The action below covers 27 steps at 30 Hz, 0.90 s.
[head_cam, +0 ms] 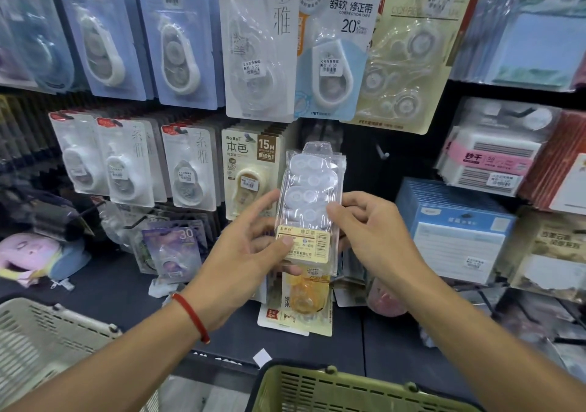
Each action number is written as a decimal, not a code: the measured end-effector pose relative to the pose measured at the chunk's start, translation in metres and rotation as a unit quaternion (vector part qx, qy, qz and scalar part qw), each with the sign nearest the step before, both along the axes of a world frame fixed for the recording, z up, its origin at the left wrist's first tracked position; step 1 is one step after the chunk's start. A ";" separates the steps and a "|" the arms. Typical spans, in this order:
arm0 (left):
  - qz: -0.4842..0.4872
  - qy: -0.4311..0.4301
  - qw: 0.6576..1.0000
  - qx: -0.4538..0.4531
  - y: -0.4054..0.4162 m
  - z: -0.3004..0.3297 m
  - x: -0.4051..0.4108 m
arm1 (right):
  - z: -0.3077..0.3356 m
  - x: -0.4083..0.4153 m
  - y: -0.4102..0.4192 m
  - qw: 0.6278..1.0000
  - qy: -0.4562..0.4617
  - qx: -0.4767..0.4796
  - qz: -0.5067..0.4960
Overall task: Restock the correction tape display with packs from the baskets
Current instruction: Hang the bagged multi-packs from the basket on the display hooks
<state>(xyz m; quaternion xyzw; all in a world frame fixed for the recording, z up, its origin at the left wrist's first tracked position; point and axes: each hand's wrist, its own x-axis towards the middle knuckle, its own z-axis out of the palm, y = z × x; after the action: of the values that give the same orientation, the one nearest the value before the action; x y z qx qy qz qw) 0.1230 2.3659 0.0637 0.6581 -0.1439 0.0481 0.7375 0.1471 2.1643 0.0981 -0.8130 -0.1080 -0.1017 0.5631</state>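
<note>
I hold a clear blister pack of white correction tapes (312,189) upright in front of the display wall. My left hand (250,246) grips its lower left, thumb on the yellow label, and also holds an orange-and-yellow pack (306,297) behind and below it. My right hand (374,234) pinches the clear pack's right edge. A bare metal hook (382,154) sticks out of the dark panel just up and right of the pack. Hanging correction tape packs (253,47) fill the rows above and to the left.
A green basket (333,386) sits at the bottom centre, a beige basket (41,332) at the bottom left. Sticky-note stacks (453,221) fill shelves on the right. A purple pack (172,246) and a plush toy (35,253) lie on the dark shelf at left.
</note>
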 end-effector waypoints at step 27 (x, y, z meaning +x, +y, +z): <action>0.201 -0.190 0.823 0.497 0.034 -0.020 0.043 | -0.039 0.116 0.036 0.791 -0.120 -0.588 -0.120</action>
<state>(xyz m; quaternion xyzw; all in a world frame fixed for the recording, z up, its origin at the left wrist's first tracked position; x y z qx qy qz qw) 0.1662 2.3995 0.0440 0.9275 -0.1505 0.2414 0.2427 0.2633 2.2001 0.0592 -0.9747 -0.1151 -0.1823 -0.0581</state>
